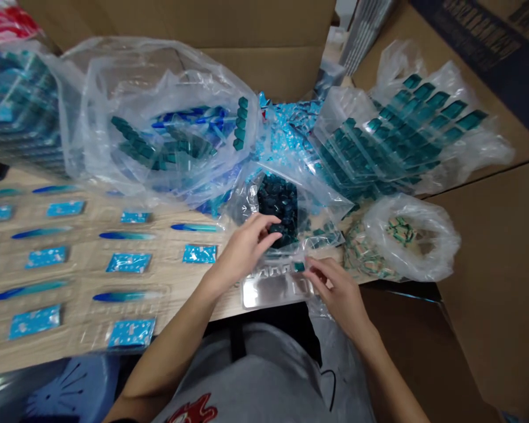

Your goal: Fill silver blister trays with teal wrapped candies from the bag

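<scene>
My left hand [247, 247] reaches into an open clear bag [255, 194] full of small dark teal pieces [278, 202], its fingers curled on the pile; what they pinch is hidden. My right hand [335, 288] pinches one small teal piece [298, 267] over a clear plastic tray [268, 288] with small pockets, lying at the table's front edge. Both hands are close together above the tray.
Rows of blue sachets [129, 262] and blue blades [126, 235] in clear packs cover the wooden table [88, 258] on the left. Large clear bags [158, 117] of teal parts stand behind. Stacked trays of teal pieces [401, 135] and a bag of small packets [405, 235] are right. Cardboard boxes [489, 235] surround.
</scene>
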Demonstrator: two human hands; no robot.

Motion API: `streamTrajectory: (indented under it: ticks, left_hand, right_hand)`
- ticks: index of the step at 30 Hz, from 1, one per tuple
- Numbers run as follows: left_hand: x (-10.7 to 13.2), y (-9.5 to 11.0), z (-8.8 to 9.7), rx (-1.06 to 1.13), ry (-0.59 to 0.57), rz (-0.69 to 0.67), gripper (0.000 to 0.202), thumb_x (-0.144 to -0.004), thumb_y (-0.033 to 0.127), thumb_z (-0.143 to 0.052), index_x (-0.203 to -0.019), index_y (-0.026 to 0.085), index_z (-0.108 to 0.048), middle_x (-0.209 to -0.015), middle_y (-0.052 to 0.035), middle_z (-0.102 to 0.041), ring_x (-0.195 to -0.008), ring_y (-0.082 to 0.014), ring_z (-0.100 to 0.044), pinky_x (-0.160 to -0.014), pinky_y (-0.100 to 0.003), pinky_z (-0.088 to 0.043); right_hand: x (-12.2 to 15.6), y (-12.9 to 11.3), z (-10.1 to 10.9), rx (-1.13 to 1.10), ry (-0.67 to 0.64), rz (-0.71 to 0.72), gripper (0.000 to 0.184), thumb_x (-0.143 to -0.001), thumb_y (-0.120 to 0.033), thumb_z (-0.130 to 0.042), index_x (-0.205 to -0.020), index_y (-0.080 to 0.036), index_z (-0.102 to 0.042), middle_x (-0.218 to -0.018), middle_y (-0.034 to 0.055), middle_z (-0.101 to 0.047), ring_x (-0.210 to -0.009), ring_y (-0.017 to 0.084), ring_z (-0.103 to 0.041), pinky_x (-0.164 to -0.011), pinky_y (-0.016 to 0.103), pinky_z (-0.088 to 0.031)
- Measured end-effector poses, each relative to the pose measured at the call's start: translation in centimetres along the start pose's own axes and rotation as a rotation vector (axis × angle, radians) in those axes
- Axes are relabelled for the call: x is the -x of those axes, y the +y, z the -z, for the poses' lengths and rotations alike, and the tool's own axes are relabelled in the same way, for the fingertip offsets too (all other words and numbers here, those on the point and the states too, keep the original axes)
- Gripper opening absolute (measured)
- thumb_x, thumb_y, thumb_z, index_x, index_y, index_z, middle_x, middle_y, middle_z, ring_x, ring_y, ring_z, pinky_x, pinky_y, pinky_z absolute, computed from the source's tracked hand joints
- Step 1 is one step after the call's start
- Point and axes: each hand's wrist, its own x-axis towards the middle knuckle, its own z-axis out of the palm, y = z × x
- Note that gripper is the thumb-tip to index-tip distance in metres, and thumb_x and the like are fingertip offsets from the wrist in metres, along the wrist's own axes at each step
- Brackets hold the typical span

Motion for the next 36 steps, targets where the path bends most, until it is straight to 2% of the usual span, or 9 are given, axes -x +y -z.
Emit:
streamTrajectory:
  ticks: [3, 6, 10, 14, 18, 23, 26, 31, 36]
  left_hand:
    - [1.1, 0.2, 1.1, 0.541, 0.062, 0.092, 0.022, -0.087, 0.02, -0.056, -0.109, 0.018, -0.059, -0.08, -0.0006, -0.065, -0.072, -0.0137, -0.066, -0.068, -0.026, -0.053]
    - [2.5, 1.9, 1.7, 0.698, 0.045, 0.143, 0.026, -0.084, 0.019, -0.058, -0.11, 0.019, -0.06, -0.078, -0.0002, -0.068, -0.074, -0.0134, -0.068, -0.067, -0.023, -0.054]
    - [4.7, 4.2, 1.7, 0.613, 0.144, 0.092, 0.029, -0.084, 0.01, -0.056, -0.109, 0.022, -0.06, -0.095, -0.0011, -0.069, -0.083, -0.0114, -0.068, -0.07, -0.018, -0.054]
    - [6.1, 4.7, 1.8, 0.499, 0.203, -0.045, 0.032, -0.086, 0.003, -0.05, -0.108, 0.024, -0.059, -0.106, -0.0023, -0.067, -0.099, -0.0126, -0.065, -0.084, -0.021, -0.054]
    - [6.3, 4.8, 2.0, 0.419, 0.241, -0.159, 0.029, -0.086, 0.002, -0.05, -0.104, 0.023, -0.06, -0.098, -0.0014, -0.065, -0.095, -0.0115, -0.063, -0.084, -0.022, -0.054]
    - [6.5, 5.6, 2.4, 0.288, 0.33, -0.155, 0.024, -0.087, 0.004, -0.053, -0.099, 0.022, -0.063, -0.094, -0.0022, -0.06, -0.089, -0.0123, -0.062, -0.078, -0.023, -0.055]
    - [6.7, 5.9, 2.5, 0.399, 0.303, -0.155, 0.024, -0.087, 0.003, -0.053, -0.1, 0.022, -0.062, -0.092, -0.0009, -0.063, -0.089, -0.011, -0.063, -0.078, -0.02, -0.054]
    - [7.0, 5.8, 2.5, 0.472, 0.29, -0.105, 0.026, -0.088, 0.002, -0.054, -0.103, 0.023, -0.061, -0.092, 0.0012, -0.067, -0.085, -0.0088, -0.065, -0.073, -0.016, -0.054]
    - [6.8, 5.6, 3.3, 0.276, 0.148, -0.245, 0.032, -0.091, 0.006, -0.051, -0.116, 0.025, -0.06, -0.104, -0.0028, -0.063, -0.096, -0.012, -0.062, -0.082, -0.022, -0.053]
  right_hand:
    - [-0.4, -2.6, 0.6, -0.327, 0.077, -0.13, 0.017, -0.089, -0.022, -0.057, -0.101, -0.023, -0.07, -0.084, 0.0029, -0.069, -0.071, 0.015, -0.066, -0.064, 0.027, -0.055]
    - [-1.5, -4.9, 0.1, -0.566, 0.127, -0.184, 0.024, -0.086, -0.019, -0.061, -0.107, -0.028, -0.067, -0.09, 0.0006, -0.068, -0.072, 0.013, -0.066, -0.065, 0.026, -0.055]
    - [-2.4, -6.8, -1.1, -0.674, 0.171, -0.086, 0.037, -0.082, -0.014, -0.065, -0.114, -0.032, -0.063, -0.1, 0.0001, -0.064, -0.076, 0.011, -0.065, -0.071, 0.026, -0.056]
    - [-1.8, -7.7, -1.1, -0.533, 0.211, 0.006, 0.04, -0.086, -0.008, -0.059, -0.117, -0.033, -0.062, -0.102, 0.0012, -0.065, -0.083, 0.014, -0.062, -0.076, 0.03, -0.055]
    - [-1.0, -8.4, -0.7, -0.56, 0.193, 0.026, 0.045, -0.083, -0.009, -0.064, -0.12, -0.035, -0.061, -0.101, 0.0003, -0.066, -0.082, 0.015, -0.062, -0.076, 0.031, -0.055]
    - [-0.4, -9.0, -0.7, -0.617, 0.167, -0.018, 0.049, -0.083, -0.011, -0.065, -0.125, -0.037, -0.059, -0.108, 0.0009, -0.066, -0.094, 0.017, -0.063, -0.082, 0.033, -0.055]
    - [-0.2, -9.3, -0.4, -0.592, 0.159, -0.013, 0.053, -0.082, -0.01, -0.067, -0.126, -0.038, -0.058, -0.109, 0.0005, -0.068, -0.097, 0.018, -0.063, -0.082, 0.032, -0.056]
    - [-0.4, -9.7, 0.3, -0.615, 0.18, -0.065, 0.046, -0.083, -0.01, -0.066, -0.118, -0.04, -0.064, -0.095, -0.0027, -0.071, -0.083, 0.014, -0.066, -0.075, 0.029, -0.057]
    - [-1.2, -8.9, 0.6, -0.995, 0.073, -0.267, 0.019, -0.083, -0.022, -0.068, -0.098, -0.033, -0.074, -0.067, -0.0041, -0.07, -0.054, 0.012, -0.065, -0.056, 0.025, -0.057]
